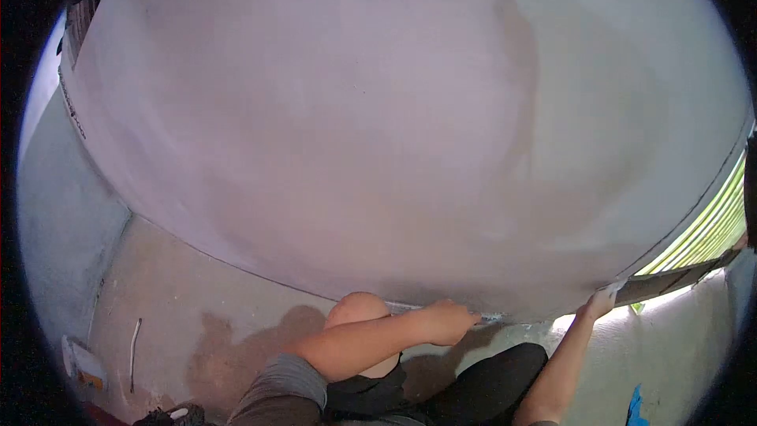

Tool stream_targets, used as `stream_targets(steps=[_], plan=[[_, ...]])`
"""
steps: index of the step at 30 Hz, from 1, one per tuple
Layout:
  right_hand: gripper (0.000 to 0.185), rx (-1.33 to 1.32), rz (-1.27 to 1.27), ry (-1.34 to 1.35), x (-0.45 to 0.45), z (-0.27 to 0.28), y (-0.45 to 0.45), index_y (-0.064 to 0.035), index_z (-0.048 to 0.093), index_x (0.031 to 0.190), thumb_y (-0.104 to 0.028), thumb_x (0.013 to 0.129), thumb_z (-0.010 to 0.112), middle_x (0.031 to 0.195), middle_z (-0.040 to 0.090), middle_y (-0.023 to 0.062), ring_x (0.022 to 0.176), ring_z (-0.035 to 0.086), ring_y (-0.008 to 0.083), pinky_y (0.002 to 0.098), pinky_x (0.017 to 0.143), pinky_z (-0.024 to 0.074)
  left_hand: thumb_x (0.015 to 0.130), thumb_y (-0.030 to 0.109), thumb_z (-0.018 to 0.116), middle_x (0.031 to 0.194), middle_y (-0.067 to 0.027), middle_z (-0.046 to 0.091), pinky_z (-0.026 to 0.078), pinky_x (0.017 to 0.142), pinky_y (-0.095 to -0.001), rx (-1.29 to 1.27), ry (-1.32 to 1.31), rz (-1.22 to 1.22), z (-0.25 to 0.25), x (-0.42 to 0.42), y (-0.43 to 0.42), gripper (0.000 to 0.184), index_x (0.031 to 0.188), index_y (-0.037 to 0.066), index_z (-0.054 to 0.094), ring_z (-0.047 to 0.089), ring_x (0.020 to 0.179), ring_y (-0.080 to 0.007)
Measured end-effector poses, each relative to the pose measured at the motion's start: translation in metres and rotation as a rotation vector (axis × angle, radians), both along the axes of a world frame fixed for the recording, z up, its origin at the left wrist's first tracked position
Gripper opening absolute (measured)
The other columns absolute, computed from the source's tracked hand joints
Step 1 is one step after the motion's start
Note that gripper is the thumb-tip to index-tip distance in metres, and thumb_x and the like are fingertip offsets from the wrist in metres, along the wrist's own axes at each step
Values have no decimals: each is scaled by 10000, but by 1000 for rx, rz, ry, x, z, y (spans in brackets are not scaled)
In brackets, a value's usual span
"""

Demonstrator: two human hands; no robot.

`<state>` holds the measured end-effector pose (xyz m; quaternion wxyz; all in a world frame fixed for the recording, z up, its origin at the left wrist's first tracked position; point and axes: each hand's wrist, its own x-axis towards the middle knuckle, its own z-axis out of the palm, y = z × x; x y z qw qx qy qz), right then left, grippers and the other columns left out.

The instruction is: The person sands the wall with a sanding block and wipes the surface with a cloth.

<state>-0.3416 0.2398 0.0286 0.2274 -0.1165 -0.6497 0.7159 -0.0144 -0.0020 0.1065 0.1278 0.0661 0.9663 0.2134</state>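
A broad, pale, smooth wall fills most of the view, with a faint shadow across it. My left hand is closed, low against the wall's bottom edge. A small bluish-white bit shows just past its knuckles; what the fingers hold is hidden. My right hand reaches to the wall's lower right corner and touches or nearly touches it. Glare bleaches its fingertips, so their shape is unclear. My bare knee is bent near the wall's base, and the dark-clothed leg lies between my arms.
A grey side wall meets the floor on the left. A whitish container and a thin pale stick are on the floor. A blue scrap lies at the lower right. Bright slats show beyond the corner.
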Motion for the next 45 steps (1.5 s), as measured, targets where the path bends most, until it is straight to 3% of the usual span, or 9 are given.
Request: stream_targets(steps=[6, 8, 20, 25, 29, 35, 39, 40, 45], plan=[[470, 168, -74, 8, -1, -5, -2, 58, 559, 1297, -303, 1008, 479, 1217, 624, 124, 1038, 590, 240, 359, 901, 472, 839, 84, 538, 859, -230, 674, 498, 788, -535, -3, 44, -9, -1, 2, 0, 381, 1215, 26, 537, 666, 850, -417], [473, -158, 22, -148, -5, -17, -1, 68, 550, 1299, -299, 1016, 455, 1243, 616, 151, 1051, 592, 254, 363, 913, 471, 845, 84, 534, 863, -234, 673, 497, 788, -539, -21, -23, -9, -1, 0, 1, 378, 1218, 23, 536, 666, 854, -419], [416, -90, 75, -60, -1, -8, 4, 50, 564, 1274, -224, 992, 429, 1190, 620, 119, 1058, 586, 240, 368, 918, 466, 863, 101, 514, 861, -239, 668, 508, 763, -544, 11, 17, -3, -4, 0, 0, 379, 1234, 26, 536, 664, 844, -426], [450, -390, 130, -54, 12, 7, -7, 43, 548, 1288, -294, 1005, 459, 1225, 601, 124, 1049, 585, 263, 380, 920, 462, 858, 99, 514, 865, -231, 669, 507, 760, -540, -26, 45, -15, -14, -1, 0, 373, 1222, 24, 539, 661, 847, -424], [423, -132, 1, 3, 11, -5, -7, 38, 545, 1291, -238, 972, 538, 1242, 585, 115, 1075, 579, 250, 398, 922, 476, 852, 87, 519, 891, -233, 668, 501, 777, -536, -2, -15, -18, -3, -1, 0, 363, 1207, 16, 538, 658, 871, -418], [396, -492, 146, -12, 25, 25, -11, 16, 564, 1193, -309, 971, 519, 1146, 588, 152, 966, 601, 302, 438, 812, 518, 846, 80, 517, 915, -249, 664, 498, 793, -534, 1, 11, 18, -4, 4, 1, 393, 1236, 31, 535, 650, 895, -424], [251, -558, 226, -247, -52, -126, 28, -3, 595, 1047, -213, 912, 581, 960, 609, 93, 810, 598, 218, 400, 668, 490, 845, 99, 510, 946, -259, 666, 490, 805, -546, 19, -75, 33, 4, -2, -1, 430, 1273, 72, 534, 646, 895, -437], [238, -554, 177, -304, -33, -95, 17, -12, 607, 994, -237, 923, 576, 897, 614, 69, 755, 588, 183, 381, 617, 469, 845, 102, 504, 950, -262, 667, 488, 807, -549, 21, -93, 37, 12, -2, 0, 439, 1282, 83, 534, 645, 894, -442], [281, -134, -91, -267, -3, -47, -11, 47, 620, 1135, -110, 949, 480, 1099, 656, 191, 966, 608, 280, 405, 814, 480, 848, 74, 463, 937, -229, 682, 498, 804, -525, -33, -57, -59, 7, -1, 0, 390, 1223, 74, 569, 656, 889, -410]])
